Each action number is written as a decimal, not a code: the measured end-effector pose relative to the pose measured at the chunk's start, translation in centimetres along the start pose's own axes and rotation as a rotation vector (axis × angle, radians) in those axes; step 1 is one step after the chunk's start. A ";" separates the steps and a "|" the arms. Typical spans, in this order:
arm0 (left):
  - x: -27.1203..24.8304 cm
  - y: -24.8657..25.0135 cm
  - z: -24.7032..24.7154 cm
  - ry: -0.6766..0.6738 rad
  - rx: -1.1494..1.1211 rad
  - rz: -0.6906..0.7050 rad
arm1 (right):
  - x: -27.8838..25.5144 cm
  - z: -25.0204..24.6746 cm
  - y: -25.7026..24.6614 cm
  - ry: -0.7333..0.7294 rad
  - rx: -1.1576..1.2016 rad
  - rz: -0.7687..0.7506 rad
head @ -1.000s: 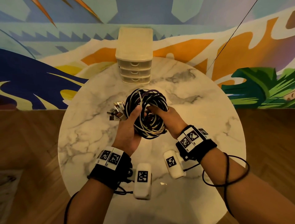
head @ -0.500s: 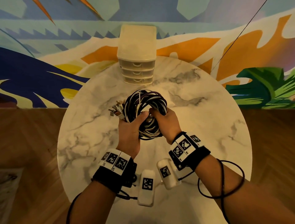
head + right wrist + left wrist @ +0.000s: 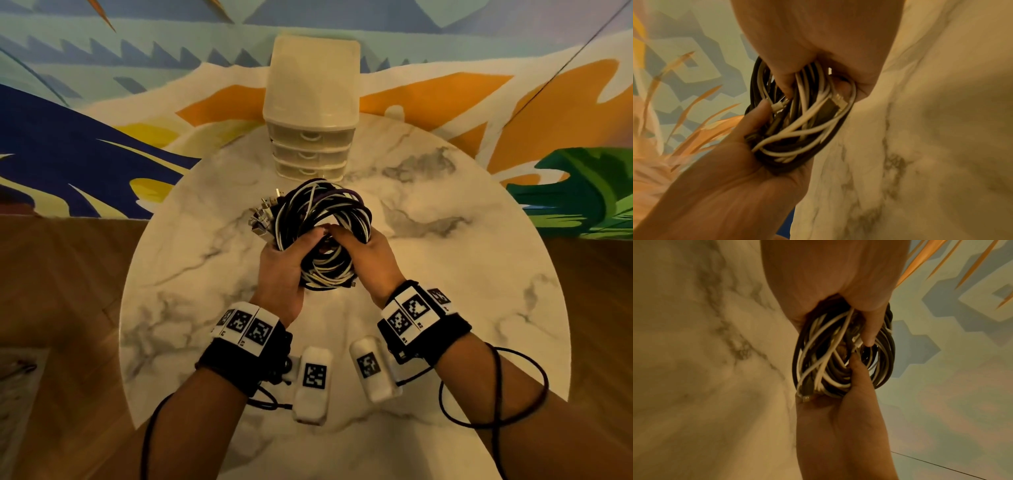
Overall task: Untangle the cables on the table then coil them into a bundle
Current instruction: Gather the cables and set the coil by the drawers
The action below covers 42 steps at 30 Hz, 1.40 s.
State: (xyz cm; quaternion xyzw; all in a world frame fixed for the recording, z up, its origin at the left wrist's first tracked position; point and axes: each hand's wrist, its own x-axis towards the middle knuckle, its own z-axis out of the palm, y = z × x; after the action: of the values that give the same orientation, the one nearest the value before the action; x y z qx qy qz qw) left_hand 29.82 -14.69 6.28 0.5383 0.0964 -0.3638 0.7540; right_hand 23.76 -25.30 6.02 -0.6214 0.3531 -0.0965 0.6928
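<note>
Painted leaves and jagged shapes in blue, orange and green run along the wall behind a round marble table (image 3: 445, 274) that fills most of my head view. At twelve o'clock on the table stands a small cream drawer unit (image 3: 311, 113) with three shallow drawers, just beyond what I am holding. Near the table's centre I hold the cable bundle (image 3: 325, 236), a coil of black, white and purple leads, lifted off the marble between both hands. My left hand (image 3: 282, 270) grips the coil from its eight o'clock side, thumb laid across the loops and fingers curled underneath; a cluster of metal plugs (image 3: 263, 216) sticks out at ten o'clock just above this hand. My right hand (image 3: 368, 260) grips the coil from its four o'clock side, thumb hooked over the strands so that both thumbs nearly meet in the middle of the ring. From the left wrist camera the coil (image 3: 840, 356) hangs edge-on between the two palms, and from the right wrist camera a dark plug (image 3: 830, 105) lies among the white strands beside my fingers. Black wristbands with square-patterned white tags sit on both wrists.
</note>
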 end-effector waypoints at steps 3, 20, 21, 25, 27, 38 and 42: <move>1.4 1.3 -0.7 0.046 0.049 0.033 | 1.4 0.4 0.3 -0.130 0.023 0.029; 7.0 4.6 -7.8 0.374 0.056 0.116 | 15.8 4.1 4.1 -0.161 -1.032 -0.175; 7.1 4.4 -7.6 0.373 0.050 0.106 | 15.7 4.0 4.2 -0.150 -1.025 -0.176; 7.0 4.3 -6.2 0.298 0.042 0.077 | 14.1 4.3 4.4 -0.120 -0.948 -0.147; 6.8 4.7 -5.7 0.235 0.028 0.055 | 12.4 4.3 5.1 -0.137 -0.957 -0.150; 7.7 4.4 -3.5 0.196 0.131 -0.050 | 1.4 4.4 8.7 -0.202 -0.844 -0.119; 8.0 3.6 -2.9 0.222 0.122 -0.097 | 0.2 3.4 9.4 -0.182 -0.858 -0.187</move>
State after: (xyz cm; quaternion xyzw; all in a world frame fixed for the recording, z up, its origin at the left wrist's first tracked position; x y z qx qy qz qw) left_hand 38.64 -15.12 3.50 0.6150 0.1827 -0.3431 0.6861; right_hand 23.16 -20.73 -2.87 -0.8876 0.2413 0.0516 0.3889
